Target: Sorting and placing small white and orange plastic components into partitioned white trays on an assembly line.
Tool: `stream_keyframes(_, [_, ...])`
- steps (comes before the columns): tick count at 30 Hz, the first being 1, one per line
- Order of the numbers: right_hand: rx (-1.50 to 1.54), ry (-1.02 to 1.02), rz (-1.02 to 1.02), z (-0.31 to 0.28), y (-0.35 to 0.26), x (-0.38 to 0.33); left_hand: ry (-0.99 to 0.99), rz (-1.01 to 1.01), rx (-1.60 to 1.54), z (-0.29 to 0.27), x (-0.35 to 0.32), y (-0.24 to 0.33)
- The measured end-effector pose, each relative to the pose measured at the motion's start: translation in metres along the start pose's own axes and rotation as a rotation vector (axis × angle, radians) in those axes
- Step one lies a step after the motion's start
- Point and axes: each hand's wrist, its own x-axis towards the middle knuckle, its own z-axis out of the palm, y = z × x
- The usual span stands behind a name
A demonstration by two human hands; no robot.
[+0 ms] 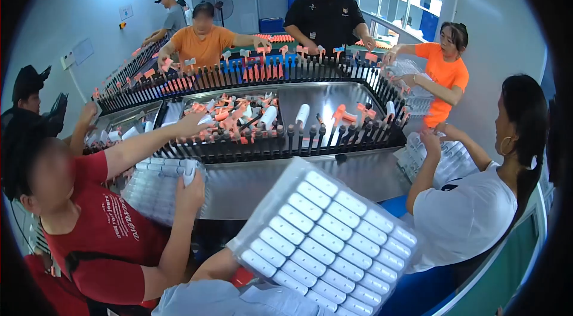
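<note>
My clear plastic tray (pixel 325 238), at 6 o'clock, tilted, holds rows of white oblong pieces (pixel 310 220). My left forearm reaches beneath it; neither hand is visible, so grip cannot be told. Steel counter (pixel 250 181) lies at 12 o'clock.

The tray (pixel 325 238) of white pieces is covering both of the wearer's hands, so their grip is staying out of sight; only a forearm (pixel 216 267) is showing beneath its left corner. The tray's lower end is running off the bottom edge. The fisheye rim is blacking out the corners and cutting into the seated person at far left (pixel 27 101). The small orange and white parts (pixel 239 110) on the worktop (pixel 334 98) are showing too small to tell apart.
</note>
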Motion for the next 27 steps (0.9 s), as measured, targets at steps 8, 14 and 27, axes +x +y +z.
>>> stream_keyframes(8, [-0.031, 0.107, -0.078, -0.003, -0.029, 0.076, 0.096, 0.045, 0.139, 0.025, 0.045, -0.058])
stream_keyframes(14, [-0.08, 0.159, -0.107, 0.005, -0.046, 0.137, -0.124, -0.123, -0.006, 0.028, 0.097, -0.07])
stream_keyframes(27, [0.299, -0.072, -0.667, -0.093, -0.227, 0.215, -0.063, -1.353, -0.907, -0.034, -0.102, 0.142])
